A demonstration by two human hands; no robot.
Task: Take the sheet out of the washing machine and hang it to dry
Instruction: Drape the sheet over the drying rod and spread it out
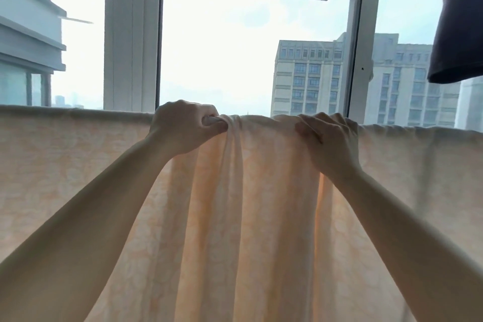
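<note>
Both forearms reach up and forward from the bottom of the view toward the peach patterned sheet (pixel 248 217), which fills the lower half of the frame.

Sheet is already out of the machine and draped over a horizontal rail at hand height; the rail itself is hidden under the fold. Judged step: spreading and evening the sheet along the rail, near the end of the task.

Left hand (pixel 187 127) curls round the covered rail, thumb pinching a bunch of cloth at the top edge. Right hand (pixel 326 136) lies just right of that bunch, fingers curled over the top fold and gripping cloth. Between the hands the sheet is gathered into deep vertical pleats; left of the left hand and right of the right hand it hangs flat and taut.

Next move likely calls for drawing the gathered middle apart sideways along the rail, without dragging the far side off.

Room: the top edge runs free to both frame sides. Above the sheet's right end hangs a dark garment (pixel 457 34), well clear of the hands.

Beyond the sheet: window frame (pixel 130 34), then a pale apartment block (pixel 308 76) and hazy sky.
</note>
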